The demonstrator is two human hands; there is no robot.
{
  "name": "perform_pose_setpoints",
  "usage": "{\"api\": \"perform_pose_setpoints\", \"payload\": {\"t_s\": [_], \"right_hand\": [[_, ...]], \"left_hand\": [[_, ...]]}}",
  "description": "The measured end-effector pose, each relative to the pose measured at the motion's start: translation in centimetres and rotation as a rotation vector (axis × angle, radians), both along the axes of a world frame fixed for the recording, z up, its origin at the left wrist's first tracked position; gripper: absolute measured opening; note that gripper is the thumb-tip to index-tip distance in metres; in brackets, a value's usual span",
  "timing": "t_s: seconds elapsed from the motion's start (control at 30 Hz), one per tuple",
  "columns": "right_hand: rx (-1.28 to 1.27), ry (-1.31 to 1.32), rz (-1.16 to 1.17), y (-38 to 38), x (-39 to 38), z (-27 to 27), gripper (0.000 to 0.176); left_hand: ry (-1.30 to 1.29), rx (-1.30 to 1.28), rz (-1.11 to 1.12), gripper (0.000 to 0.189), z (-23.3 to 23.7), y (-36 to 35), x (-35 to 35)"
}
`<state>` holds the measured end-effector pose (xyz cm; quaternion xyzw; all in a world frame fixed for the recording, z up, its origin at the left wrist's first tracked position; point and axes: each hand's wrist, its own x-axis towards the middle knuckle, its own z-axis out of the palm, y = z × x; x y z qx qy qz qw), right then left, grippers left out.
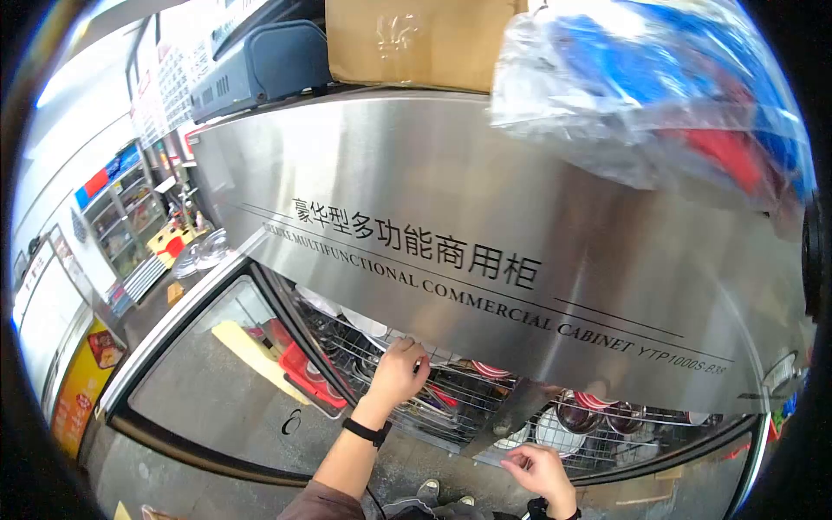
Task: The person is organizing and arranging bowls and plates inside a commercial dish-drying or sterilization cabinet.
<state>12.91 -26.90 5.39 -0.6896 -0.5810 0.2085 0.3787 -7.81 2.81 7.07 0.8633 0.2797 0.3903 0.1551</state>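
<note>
A steel cabinet (364,165) with printed lettering stands before me, its glass doors swung open. My left hand (400,368), with a black band at the wrist, is at the upper wire rack (442,357) on the left side. Its fingers are curled, and what they hold, if anything, is hidden. A white dish (364,323) lies just beyond it. Lower right, my right hand (539,475) is in front of the right-hand rack, its fingers loosely bent and apart, with nothing seen in them. White plates (559,433) and dark red bowls (579,416) sit on that rack.
On the cabinet top are a cardboard box (416,43), a blue-grey appliance (277,65) and a plastic bag (641,87) with blue and red contents. The open left door (182,347) reaches out at the left. A red basket (308,377) shows behind its glass.
</note>
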Motion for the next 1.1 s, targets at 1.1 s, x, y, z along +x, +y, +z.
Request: {"api": "perform_pose_setpoints", "payload": {"t_s": [1.1], "right_hand": [[-0.022, -0.113, 0.123, 19.4, -18.4, 2.8, 0.019]], "left_hand": [[-1.094, -0.988, 0.05, 0.017, 1.2, 15.5, -13.6]]}}
